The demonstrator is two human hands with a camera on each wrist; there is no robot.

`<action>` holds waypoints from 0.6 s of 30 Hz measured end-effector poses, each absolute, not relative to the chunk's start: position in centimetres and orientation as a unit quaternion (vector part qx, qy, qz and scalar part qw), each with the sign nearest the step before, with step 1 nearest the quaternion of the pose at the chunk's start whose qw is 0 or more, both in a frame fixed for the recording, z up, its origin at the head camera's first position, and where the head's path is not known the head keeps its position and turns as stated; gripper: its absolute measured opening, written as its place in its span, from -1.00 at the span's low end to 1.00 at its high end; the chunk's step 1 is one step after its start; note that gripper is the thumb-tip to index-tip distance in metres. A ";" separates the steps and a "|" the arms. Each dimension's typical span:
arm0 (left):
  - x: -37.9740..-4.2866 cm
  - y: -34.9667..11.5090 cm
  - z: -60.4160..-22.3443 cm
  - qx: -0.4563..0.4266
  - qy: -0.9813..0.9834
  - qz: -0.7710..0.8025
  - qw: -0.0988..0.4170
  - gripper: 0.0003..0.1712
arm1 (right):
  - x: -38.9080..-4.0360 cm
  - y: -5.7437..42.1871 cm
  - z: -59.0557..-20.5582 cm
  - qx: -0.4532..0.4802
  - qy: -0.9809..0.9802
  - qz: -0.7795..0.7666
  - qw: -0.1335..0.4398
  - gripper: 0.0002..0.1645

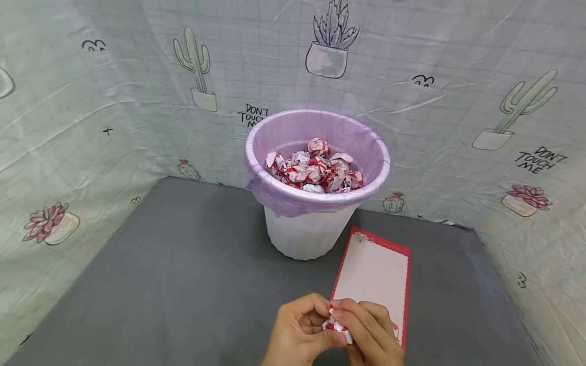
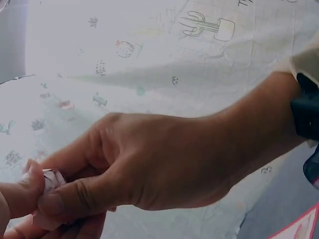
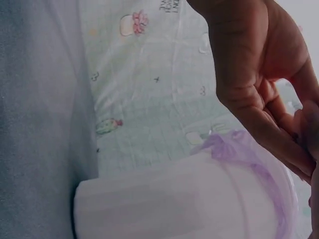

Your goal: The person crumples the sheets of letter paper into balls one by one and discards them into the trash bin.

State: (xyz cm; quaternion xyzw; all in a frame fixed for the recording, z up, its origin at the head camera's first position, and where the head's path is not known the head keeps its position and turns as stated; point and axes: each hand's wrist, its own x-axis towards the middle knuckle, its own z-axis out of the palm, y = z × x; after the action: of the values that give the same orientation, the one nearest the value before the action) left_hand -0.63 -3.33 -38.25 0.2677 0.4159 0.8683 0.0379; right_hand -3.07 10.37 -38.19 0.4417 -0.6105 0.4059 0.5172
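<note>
At lower centre, the left hand (image 1: 295, 331) and right hand (image 1: 373, 331) clamp their fingers on a crumpled red-and-white paper ball (image 1: 331, 323), near a red-bordered white paper sheet (image 1: 373, 272).

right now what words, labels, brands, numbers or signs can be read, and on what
"DON'T TOUCH ME": patterned cloth, right side.
"DON'T TOUCH M": same cloth, partly hidden behind the white bin.
"+": marks on that cloth.
Any print on the red-bordered sheet: too small to read.
Cloth lettering in the wrist views: blurred or cut off.
</note>
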 end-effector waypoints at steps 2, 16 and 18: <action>-0.5 -3.4 -38.1 0.262 0.427 0.864 0.042 -0.68 | -3.3 10.4 -38.4 0.451 -0.590 0.421 0.521 -0.77; -0.4 -3.9 -37.2 0.187 0.467 0.852 0.144 -0.51 | -3.5 10.8 -36.0 0.508 -0.553 0.407 0.521 -0.78; -0.4 -4.0 -37.4 0.209 0.471 0.847 0.130 -0.51 | -3.5 11.1 -36.1 0.512 -0.556 0.398 0.520 -0.77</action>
State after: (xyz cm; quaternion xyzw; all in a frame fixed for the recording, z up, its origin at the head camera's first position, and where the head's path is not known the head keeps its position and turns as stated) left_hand -0.40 -4.01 -37.36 0.2093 0.4708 0.8471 0.1302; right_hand -3.55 11.07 -36.14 0.5120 -0.5556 0.3978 0.5205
